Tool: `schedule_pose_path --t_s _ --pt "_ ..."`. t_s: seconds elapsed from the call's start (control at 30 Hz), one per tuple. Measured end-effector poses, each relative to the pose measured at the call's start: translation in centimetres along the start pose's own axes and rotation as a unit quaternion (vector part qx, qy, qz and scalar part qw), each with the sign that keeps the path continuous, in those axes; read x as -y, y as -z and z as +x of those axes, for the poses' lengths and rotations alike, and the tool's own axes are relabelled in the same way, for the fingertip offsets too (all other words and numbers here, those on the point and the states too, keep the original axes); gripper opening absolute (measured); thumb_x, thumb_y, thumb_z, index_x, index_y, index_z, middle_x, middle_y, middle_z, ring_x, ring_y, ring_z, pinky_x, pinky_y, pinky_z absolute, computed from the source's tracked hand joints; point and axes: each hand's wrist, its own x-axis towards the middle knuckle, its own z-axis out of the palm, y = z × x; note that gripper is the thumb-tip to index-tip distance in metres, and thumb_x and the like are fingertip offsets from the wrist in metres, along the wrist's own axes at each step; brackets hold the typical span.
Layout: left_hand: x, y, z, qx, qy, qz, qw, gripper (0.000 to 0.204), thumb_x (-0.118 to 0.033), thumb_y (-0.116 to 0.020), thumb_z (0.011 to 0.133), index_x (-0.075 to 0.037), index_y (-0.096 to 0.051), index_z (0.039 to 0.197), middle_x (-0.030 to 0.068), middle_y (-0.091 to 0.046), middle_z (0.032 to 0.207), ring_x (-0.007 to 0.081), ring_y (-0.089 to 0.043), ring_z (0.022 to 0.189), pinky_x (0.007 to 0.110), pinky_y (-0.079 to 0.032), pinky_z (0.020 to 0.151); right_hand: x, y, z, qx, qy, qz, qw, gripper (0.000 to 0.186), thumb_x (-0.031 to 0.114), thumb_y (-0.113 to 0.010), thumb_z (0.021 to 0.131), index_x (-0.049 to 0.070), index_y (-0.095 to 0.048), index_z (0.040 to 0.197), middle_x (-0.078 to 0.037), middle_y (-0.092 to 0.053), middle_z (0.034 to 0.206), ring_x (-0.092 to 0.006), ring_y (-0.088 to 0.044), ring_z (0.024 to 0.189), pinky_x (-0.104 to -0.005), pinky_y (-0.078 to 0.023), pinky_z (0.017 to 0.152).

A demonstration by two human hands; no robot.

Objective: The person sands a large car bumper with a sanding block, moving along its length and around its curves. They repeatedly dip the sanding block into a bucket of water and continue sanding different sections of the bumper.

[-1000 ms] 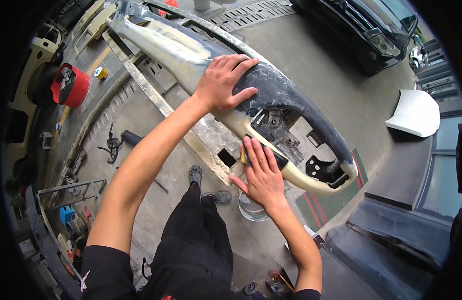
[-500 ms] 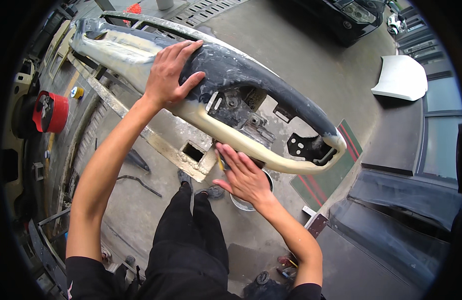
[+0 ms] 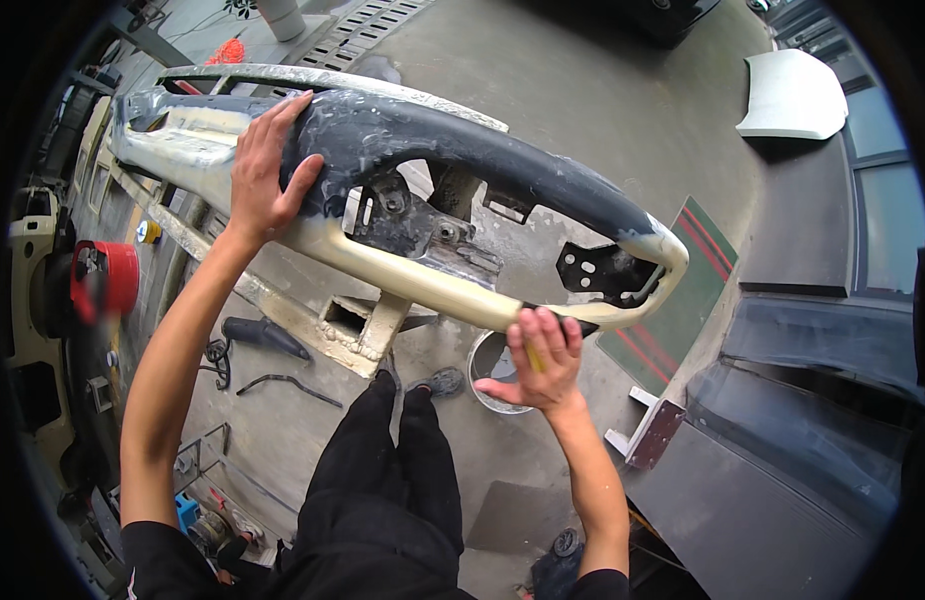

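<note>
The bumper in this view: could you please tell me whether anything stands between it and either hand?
A dark-and-yellow pad lies between the right hand and the bumper at its cream lower edge; nothing visible separates the left hand from the bumper.

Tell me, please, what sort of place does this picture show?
Probably a car body repair workshop: a dark and cream bumper lies over a metal frame, a loose white bonnet-like panel is at the right, and a cream car body part at the left.
</note>
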Motion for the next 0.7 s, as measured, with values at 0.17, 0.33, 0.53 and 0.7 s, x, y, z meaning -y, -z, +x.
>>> schedule_pose_path --t_s 0.17,0.33,0.53,0.7 --pt "-0.4 0.1 0.1 0.002 0.005 0.004 1.000 0.066 -0.047 -0.060 0.098 -0.009 -0.052 0.151 0.0190 -0.058 0.144 0.0385 -0.054 0.132 0.046 -0.037 0.114 -2.1 1.5 -2.4 -0.044 -0.156 0.102 0.982 0.099 0.078 -0.055 0.092 -0.001 -0.047 0.152 -0.025 -0.051 0.154 -0.0414 -0.045 0.146 -0.0563 -0.020 0.127" --pt "0.1 0.0 0.3 0.002 -0.011 -0.005 1.000 0.066 -0.047 -0.060 0.098 -0.008 -0.052 0.151 0.0191 -0.058 0.145 0.0383 -0.055 0.132 0.046 -0.038 0.114 -0.6 1.0 0.0 0.027 0.021 0.073 0.997 0.104 0.081 -0.057 0.088 -0.001 -0.048 0.151 -0.025 -0.056 0.149 -0.0416 -0.048 0.143 -0.0544 -0.021 0.126" --pt "0.0 -0.3 0.0 -0.005 -0.012 -0.005 1.000 0.065 -0.047 -0.059 0.099 -0.007 -0.052 0.151 0.0188 -0.058 0.146 0.0379 -0.055 0.133 0.045 -0.037 0.115 -5.7 2.0 -5.3 -0.058 -0.304 0.134 0.941 0.112 0.081 -0.046 0.094 -0.007 -0.027 0.162 -0.032 -0.029 0.165 -0.0468 -0.029 0.154 -0.0554 -0.020 0.126" --pt "0.0 -0.5 0.2 0.000 -0.010 -0.003 1.000 0.066 -0.047 -0.058 0.100 -0.007 -0.052 0.151 0.0192 -0.058 0.146 0.0384 -0.055 0.133 0.045 -0.038 0.115 5.6 -3.3 0.5 -0.129 -0.221 0.103 0.961 0.128 0.095 -0.043 0.083 -0.001 -0.020 0.166 -0.030 -0.028 0.167 -0.0421 -0.021 0.159 -0.0558 -0.004 0.129"
